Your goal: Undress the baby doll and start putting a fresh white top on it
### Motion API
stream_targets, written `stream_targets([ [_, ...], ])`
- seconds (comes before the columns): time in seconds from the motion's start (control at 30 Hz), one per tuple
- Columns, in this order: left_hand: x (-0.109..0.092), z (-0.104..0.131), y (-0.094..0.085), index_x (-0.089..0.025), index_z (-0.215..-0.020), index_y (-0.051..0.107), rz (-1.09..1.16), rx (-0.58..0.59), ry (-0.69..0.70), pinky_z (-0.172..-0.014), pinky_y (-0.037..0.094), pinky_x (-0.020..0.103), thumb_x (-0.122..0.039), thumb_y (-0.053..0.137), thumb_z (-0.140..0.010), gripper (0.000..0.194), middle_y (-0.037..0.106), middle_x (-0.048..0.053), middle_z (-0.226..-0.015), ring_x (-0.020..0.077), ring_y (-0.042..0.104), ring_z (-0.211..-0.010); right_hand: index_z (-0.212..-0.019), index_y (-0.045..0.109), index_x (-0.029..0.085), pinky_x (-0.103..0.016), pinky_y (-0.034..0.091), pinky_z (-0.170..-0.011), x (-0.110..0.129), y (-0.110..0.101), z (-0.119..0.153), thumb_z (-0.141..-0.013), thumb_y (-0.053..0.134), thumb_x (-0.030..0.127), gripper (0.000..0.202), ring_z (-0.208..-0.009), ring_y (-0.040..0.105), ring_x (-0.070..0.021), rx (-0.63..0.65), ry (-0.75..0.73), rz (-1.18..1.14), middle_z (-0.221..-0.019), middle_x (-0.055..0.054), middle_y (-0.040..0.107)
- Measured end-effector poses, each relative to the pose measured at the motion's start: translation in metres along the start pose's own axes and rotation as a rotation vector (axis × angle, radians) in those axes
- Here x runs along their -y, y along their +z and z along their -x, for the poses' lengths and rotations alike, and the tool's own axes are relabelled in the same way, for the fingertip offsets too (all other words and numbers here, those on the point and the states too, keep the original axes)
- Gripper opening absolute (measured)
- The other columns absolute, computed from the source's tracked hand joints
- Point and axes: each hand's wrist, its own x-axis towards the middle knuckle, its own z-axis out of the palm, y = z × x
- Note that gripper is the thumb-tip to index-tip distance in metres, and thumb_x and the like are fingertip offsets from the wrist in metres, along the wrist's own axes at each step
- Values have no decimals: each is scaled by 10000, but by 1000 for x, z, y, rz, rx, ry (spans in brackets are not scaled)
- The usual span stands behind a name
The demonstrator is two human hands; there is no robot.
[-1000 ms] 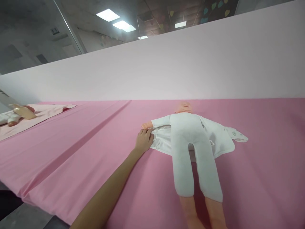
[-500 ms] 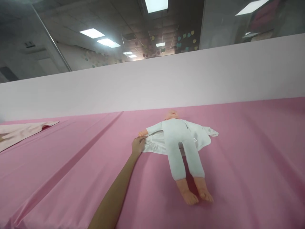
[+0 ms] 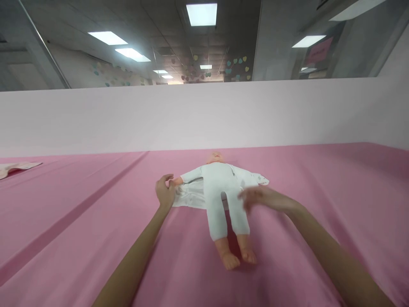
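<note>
A baby doll (image 3: 217,179) in a white bodysuit lies on its back, feet towards me. Spread beneath it is a white garment (image 3: 191,194), its patterned cuff (image 3: 260,179) showing on the right. My left hand (image 3: 164,192) is at the doll's hand on the left, thumb and fingers curved apart; it appears to touch the doll's hand without being closed round it. Over the garment's right side, beside the doll's hip, hovers my right hand (image 3: 257,197). Its fingers are blurred but look loosely apart, holding nothing.
The pink sheet (image 3: 96,238) under everything has long creases. A pale pink cloth (image 3: 19,167) lies at the far left edge. Behind the doll runs a low white wall (image 3: 191,119) with glass panels above it.
My right hand has come into view from the right, over the garment. My left hand's fingers have lifted off the garment edge and spread. The view has shifted to the right.
</note>
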Motion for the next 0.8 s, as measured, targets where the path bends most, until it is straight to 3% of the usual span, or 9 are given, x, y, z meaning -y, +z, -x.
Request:
stream_targets([
  [0.03,-18,0,4,-193,-935,607,7,5,93,-928,396,356,-197,400,-793,251,651,31,-997,205,537,-1002,-1006,638,186,-279,480,-802,-4,-2,-19,-807,515,409,323,-882,614,-169,-48,9,-5,-904,-45,658],
  [0.1,-57,2,19,-198,-906,609,22,75,261,-942,380,359,-206,396,-815,232,652,25,-975,199,535,-995,-956,646,143,-278,449,-836,-15,-2,-69,-798,529,339,278,-918,596,-175,-317,55,9,-919,-71,663],
  [0.17,-97,5,45,-195,-887,608,6,262,428,-931,387,332,-195,418,-810,205,656,25,-960,186,545,-976,-993,636,171,-270,424,-853,-31,2,-117,-830,463,254,252,-957,578,-159,-517,132,231,-999,-53,657],
  [0.27,-142,10,95,-188,-989,592,-157,589,645,-899,407,329,-214,444,-806,237,653,49,-1005,203,560,-994,-1020,622,166,-280,356,-929,-60,8,-157,-861,399,172,275,-1069,531,-163,-585,167,437,-1113,-61,622],
  [0.33,-158,10,127,-164,-1019,572,-319,713,674,-832,436,335,-214,419,-814,260,656,84,-985,220,590,-944,-1011,617,166,-297,351,-915,-75,9,-163,-874,392,186,265,-1054,543,-186,-562,183,536,-1082,-70,632],
  [0.43,-167,3,160,-128,-1052,528,-472,782,607,-750,457,329,-190,371,-824,284,655,123,-968,230,617,-888,-1034,584,168,-310,373,-835,-87,5,-160,-876,372,190,265,-978,581,-213,-497,230,723,-1021,-84,645],
  [0.5,-166,-3,171,-121,-1063,509,-500,814,573,-727,461,323,-177,393,-802,291,660,121,-948,230,626,-866,-1050,561,167,-313,379,-792,-88,3,-158,-875,357,190,270,-975,583,-228,-457,245,782,-1032,-90,639],
  [0.8,-153,-13,166,-131,-995,579,-520,894,581,-865,415,351,-223,446,-761,284,644,118,-1039,234,583,-988,-1055,585,194,-363,395,-801,-65,3,-159,-864,384,184,278,-993,576,-249,-357,355,856,-1062,-91,625],
])
